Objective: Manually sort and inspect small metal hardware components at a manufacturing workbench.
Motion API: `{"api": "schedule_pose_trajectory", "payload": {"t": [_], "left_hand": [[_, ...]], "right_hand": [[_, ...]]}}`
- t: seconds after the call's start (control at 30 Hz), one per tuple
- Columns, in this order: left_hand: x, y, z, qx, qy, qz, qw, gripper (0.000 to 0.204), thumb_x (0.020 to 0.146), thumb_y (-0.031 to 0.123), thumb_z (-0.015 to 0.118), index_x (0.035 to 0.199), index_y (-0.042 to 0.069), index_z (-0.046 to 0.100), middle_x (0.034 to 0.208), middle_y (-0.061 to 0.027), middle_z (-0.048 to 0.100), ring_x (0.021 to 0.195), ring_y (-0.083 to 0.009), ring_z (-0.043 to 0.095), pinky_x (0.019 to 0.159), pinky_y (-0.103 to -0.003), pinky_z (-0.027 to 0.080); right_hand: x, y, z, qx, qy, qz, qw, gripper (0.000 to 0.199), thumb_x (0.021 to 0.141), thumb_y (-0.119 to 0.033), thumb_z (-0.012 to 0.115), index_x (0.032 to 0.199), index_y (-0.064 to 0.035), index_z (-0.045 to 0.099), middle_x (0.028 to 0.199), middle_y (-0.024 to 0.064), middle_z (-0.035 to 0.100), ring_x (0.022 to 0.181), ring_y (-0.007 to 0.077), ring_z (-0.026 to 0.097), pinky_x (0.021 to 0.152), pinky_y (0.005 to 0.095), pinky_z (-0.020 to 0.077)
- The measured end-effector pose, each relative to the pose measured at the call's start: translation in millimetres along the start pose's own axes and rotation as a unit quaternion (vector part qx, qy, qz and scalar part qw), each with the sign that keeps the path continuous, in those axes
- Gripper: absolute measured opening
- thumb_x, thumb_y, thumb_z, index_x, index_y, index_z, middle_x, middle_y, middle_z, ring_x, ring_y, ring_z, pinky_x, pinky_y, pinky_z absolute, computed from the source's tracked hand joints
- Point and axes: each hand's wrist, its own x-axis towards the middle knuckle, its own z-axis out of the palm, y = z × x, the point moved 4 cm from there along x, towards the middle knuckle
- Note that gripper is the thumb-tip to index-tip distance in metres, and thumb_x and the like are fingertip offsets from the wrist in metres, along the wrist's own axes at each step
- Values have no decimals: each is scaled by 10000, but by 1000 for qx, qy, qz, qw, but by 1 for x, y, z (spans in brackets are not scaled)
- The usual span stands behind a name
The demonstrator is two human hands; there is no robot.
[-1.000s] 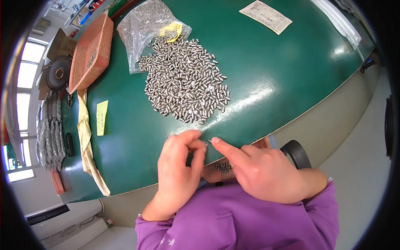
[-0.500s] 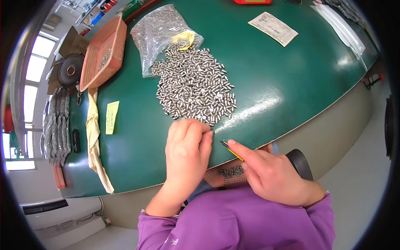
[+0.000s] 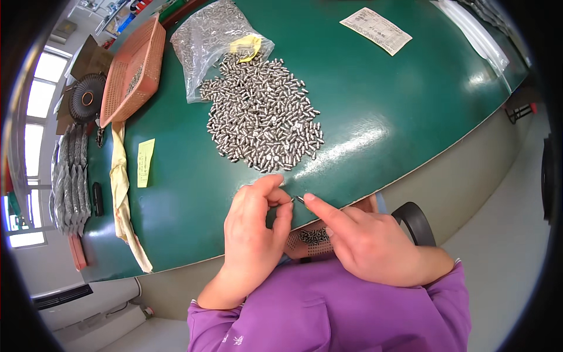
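Note:
A small metal pin (image 3: 299, 199) sits at the near edge of the green table (image 3: 381, 117), between the fingertips of both hands. My left hand (image 3: 255, 234) has its fingers curled, thumb and fingertips pinched at the pin. My right hand (image 3: 366, 243) points its index finger at the pin's other end; its thumb is hidden. A heap of several silvery pins (image 3: 264, 123) lies just beyond the hands. Below the hands, in my lap, a small pink mesh basket (image 3: 311, 243) holds several pins.
A clear plastic bag of pins (image 3: 211, 44) with a yellow tag lies behind the heap. An orange basket (image 3: 132, 73), a yellow note (image 3: 145, 162), a cream cloth strip (image 3: 120, 188) and grey stacked parts (image 3: 67, 176) are at the left. A printed sheet (image 3: 375, 29) lies far right.
The view has shifted slightly, so the heap sits nearer the middle. My hands stay together at the table's near edge; the left fingers have curled tighter and the right index finger now meets the pin.

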Motion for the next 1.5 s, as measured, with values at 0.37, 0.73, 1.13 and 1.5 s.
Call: {"api": "schedule_pose_trajectory", "payload": {"t": [0.37, 0.73, 1.13, 1.5], "left_hand": [[0, 1, 2, -28, 14, -34, 999, 468, 764, -105, 737, 1193, 17, 596, 821, -41, 665, 780, -236, 613, 716, -353, 515], [-3, -1, 1, -17, 2, -36, 999, 448, 815, -130, 703, 1209, 29, 563, 874, -29, 688, 805, -107, 647, 765, -264, 528], [-2, -2, 2, -19, -6, -26, 999, 441, 821, -132, 694, 1210, 21, 553, 875, -27, 680, 791, -98, 640, 766, -258, 515], [-8, 13, -9, -49, -67, -13, 996, 381, 815, -102, 721, 1162, 14, 614, 945, -65, 682, 832, -162, 648, 771, -283, 538]], "right_hand": [[-1, -1, 2, -35, -8, -57, 998, 690, 796, -44, 661, 1471, -20, 521, 815, 90, 600, 643, 235, 642, 587, 348, 556], [1, -3, 1, -47, -27, -45, 998, 680, 807, -55, 650, 1473, -19, 517, 798, 105, 600, 600, 256, 642, 529, 347, 535], [1, -1, 1, -26, -22, -52, 998, 658, 838, -66, 641, 1481, -21, 505, 812, 128, 610, 599, 276, 648, 547, 378, 541], [-2, 5, -5, 8, -17, -32, 999, 649, 865, -67, 641, 1496, -67, 493, 900, 132, 665, 742, 300, 682, 725, 409, 557]]}}
